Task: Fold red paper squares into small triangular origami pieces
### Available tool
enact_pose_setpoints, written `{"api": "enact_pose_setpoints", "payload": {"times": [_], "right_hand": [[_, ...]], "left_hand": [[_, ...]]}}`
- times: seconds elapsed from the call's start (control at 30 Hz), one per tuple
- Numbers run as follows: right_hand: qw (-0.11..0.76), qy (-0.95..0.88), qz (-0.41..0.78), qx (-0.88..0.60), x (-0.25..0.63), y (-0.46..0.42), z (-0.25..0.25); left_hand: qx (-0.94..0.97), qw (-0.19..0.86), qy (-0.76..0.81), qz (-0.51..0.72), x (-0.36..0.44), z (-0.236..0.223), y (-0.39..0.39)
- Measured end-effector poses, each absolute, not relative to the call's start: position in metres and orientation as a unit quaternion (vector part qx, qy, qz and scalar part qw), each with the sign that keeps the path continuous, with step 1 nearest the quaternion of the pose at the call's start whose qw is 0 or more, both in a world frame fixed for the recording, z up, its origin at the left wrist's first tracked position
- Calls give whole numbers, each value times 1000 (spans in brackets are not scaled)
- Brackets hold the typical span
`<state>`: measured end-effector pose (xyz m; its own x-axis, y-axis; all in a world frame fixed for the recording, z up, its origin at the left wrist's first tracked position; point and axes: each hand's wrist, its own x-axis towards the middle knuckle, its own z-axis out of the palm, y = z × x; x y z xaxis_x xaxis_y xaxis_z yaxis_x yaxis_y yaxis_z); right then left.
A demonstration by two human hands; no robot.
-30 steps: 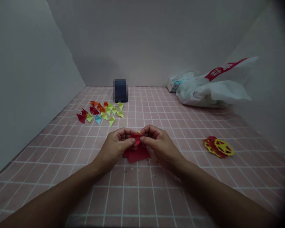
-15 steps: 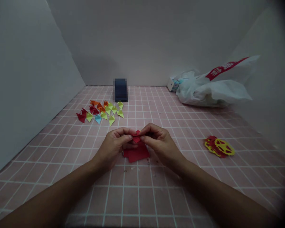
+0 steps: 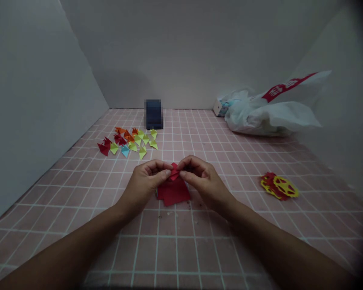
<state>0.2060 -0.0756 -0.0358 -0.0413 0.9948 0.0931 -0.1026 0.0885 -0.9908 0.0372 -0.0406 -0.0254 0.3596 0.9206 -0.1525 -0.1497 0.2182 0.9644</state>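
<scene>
Between my two hands is a small folded piece of red paper [image 3: 174,173], pinched from both sides above the table. My left hand [image 3: 148,177] grips its left edge between thumb and forefinger. On the opposite side, my right hand [image 3: 201,177] pinches the right edge in the same way. Directly beneath lie flat red paper sheets [image 3: 174,194], partly covered by the folded piece and my fingers. Small folded paper figures [image 3: 127,137] in red, orange, yellow and blue stand in a group at the far left.
Red and yellow cut-out shapes [image 3: 280,186] lie stacked at the right. A white plastic bag [image 3: 260,117] with a red band rests at the back right, beside a patterned box [image 3: 220,108]. A dark blurred-out block [image 3: 153,114] stands at the back. The tablecloth [image 3: 166,257] has a white grid.
The folded red paper has tilted between my fingers and shows more of its creased face. My left fingers have drawn up off the red sheets beneath.
</scene>
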Motion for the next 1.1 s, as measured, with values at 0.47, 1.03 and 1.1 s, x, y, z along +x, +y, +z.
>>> {"api": "enact_pose_setpoints", "payload": {"times": [0.47, 1.03, 1.1], "right_hand": [[546, -466, 552, -424, 204, -75, -37], [459, -427, 638, -446, 208, -75, -43], [461, -415, 645, -446, 207, -75, -44]], "left_hand": [[544, 628, 393, 395, 38, -23, -41], [616, 550, 404, 393, 37, -23, -43], [607, 555, 402, 403, 37, -24, -43]]}}
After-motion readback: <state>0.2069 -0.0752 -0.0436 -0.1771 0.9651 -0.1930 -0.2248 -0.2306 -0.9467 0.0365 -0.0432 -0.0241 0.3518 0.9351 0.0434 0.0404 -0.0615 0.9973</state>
